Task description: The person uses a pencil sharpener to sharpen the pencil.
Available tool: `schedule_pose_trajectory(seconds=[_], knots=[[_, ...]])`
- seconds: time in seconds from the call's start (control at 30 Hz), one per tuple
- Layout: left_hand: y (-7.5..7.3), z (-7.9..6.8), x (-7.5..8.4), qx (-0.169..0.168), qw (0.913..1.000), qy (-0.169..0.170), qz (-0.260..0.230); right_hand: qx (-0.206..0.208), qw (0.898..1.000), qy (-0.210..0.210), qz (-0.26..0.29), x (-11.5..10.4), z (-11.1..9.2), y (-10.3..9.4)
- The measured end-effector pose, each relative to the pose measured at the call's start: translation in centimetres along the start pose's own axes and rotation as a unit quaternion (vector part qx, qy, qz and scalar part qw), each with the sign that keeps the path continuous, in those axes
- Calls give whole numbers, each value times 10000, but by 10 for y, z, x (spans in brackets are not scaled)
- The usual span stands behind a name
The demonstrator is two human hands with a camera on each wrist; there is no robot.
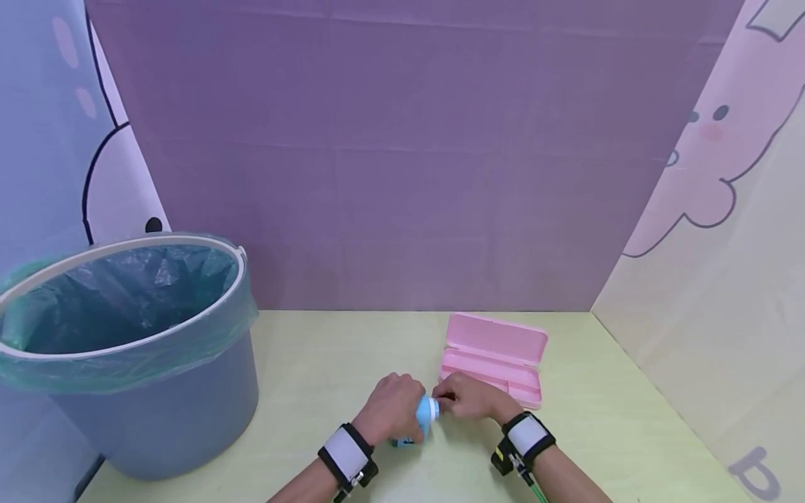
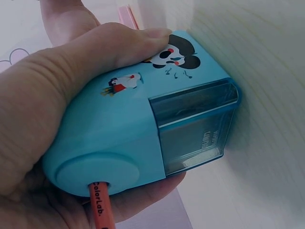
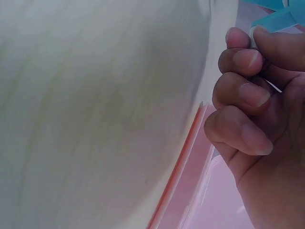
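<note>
A light blue pencil sharpener (image 2: 121,126) with cartoon pictures and a clear shavings drawer lies in my left hand (image 1: 391,407), thumb along its top side and fingers beneath. From its round front hole sticks a red pencil (image 2: 101,207) marked "ColorLab." My right hand (image 1: 472,398) is at the opposite end, where its thumb and forefinger pinch the end of the sharpener's blue crank handle (image 3: 276,21). The other fingers of that hand are curled in. In the head view, my left hand covers much of the sharpener.
An open pink pencil case (image 1: 497,335) lies on the pale table (image 1: 314,349) just behind my right hand. At the left stands a large grey-blue bucket (image 1: 182,412) lined with a green plastic bag. A purple backdrop (image 1: 402,154) closes off the table's far edge.
</note>
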State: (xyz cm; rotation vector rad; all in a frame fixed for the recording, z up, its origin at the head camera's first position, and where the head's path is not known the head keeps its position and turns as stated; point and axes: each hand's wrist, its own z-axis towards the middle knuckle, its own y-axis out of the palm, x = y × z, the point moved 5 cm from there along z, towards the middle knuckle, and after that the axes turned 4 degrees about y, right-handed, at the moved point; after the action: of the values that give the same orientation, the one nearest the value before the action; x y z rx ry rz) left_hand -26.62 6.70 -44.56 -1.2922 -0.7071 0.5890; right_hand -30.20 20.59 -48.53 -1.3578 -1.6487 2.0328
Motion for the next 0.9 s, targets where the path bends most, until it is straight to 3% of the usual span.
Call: schedule_pose_trajectory(seconds=[0.23,0.6,0.9], knots=[[1,-1,1,-13,10000,-47,-84,-168,9997,-94,179,-7,-5,5],[1,0,-1,44,9998,-94,-156,-252,9992,195,231,-9,-11,11],[0,0,0,-13,9997,-200,-135,-177,9998,-67,-23,-11,-16,13]])
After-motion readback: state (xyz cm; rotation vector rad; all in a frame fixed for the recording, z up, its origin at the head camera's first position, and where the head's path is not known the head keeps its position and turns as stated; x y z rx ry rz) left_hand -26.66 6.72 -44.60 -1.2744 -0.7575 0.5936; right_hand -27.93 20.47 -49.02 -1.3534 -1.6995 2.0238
